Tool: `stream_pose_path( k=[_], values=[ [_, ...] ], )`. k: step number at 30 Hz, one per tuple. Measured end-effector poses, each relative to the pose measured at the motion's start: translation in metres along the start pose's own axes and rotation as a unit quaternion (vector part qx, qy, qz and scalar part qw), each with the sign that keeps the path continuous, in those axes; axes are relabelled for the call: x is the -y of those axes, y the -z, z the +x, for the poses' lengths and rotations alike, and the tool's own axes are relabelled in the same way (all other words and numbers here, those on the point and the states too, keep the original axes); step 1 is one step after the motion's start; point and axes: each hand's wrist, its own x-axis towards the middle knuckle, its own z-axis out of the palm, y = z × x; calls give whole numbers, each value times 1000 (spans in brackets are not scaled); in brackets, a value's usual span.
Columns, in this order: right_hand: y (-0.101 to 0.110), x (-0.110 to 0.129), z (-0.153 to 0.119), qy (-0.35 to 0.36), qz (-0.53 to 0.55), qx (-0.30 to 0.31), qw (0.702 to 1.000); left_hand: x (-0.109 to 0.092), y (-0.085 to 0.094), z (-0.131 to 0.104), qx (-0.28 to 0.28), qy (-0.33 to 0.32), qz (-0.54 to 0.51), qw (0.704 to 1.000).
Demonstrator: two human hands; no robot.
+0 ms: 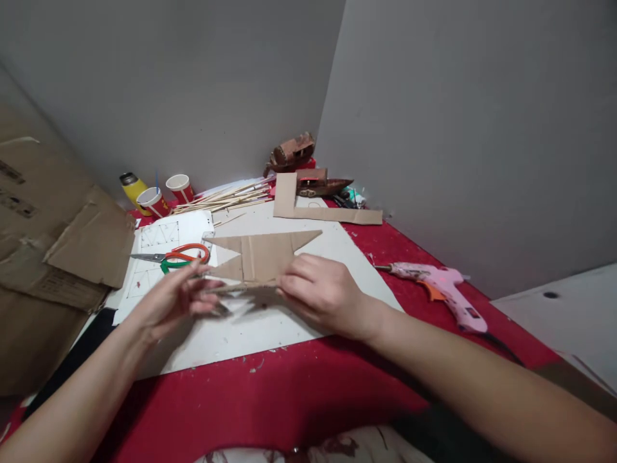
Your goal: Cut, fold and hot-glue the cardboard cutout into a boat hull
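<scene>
A cut piece of brown cardboard (pixel 267 257) with pointed ends is held above a white board (pixel 357 276). My right hand (pixel 322 292) pinches its near right edge, fingers curled around the cardboard. At the left end is my left hand (pixel 178 296), its fingers apart and slightly blurred, close to the pointed tips; whether they touch the cardboard is unclear. Scissors (pixel 186 254) with orange and green handles lie just beyond my left hand, on a paper sheet (pixel 159 235) with drawn triangle patterns.
Paper cups (pixel 155 204), a yellow bottle (pixel 132 188), wooden sticks (pixel 236 196), an L-shaped cardboard strip (pixel 332 214) and model boats (pixel 321 183) stand or lie at the back. A pink glue gun (pixel 446 286) lies right on the red cloth (pixel 270 399). Cardboard boxes (pixel 58 244) stand left.
</scene>
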Motion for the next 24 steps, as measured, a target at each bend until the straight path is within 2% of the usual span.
stream_pose_path(
  k=[2,4,6,9,12,15,19,22,24],
  values=[
    [2,4,-2,43,-25,-21,999,7,-9,-11,117,71,-43,990],
    [3,7,-5,67,-38,-28,997,12,-17,-20,172,68,-83,979],
    [3,8,-7,75,-44,-38,995,16,-21,-26,192,41,-109,974],
    [5,11,-8,78,-47,-56,994,20,-23,-29,188,23,-83,978],
    [6,15,-9,88,-34,-52,994,23,-26,-30,178,44,-22,983],
    [5,19,-8,83,-26,-41,995,25,-31,-31,149,56,6,987],
    [11,20,-7,70,-2,-41,997,29,-33,-31,124,36,20,991],
    [23,16,-8,16,71,-99,992,31,-30,-29,116,0,11,993],
    [30,11,-9,-88,118,-201,968,31,-28,-27,105,-22,0,994]
  ],
)
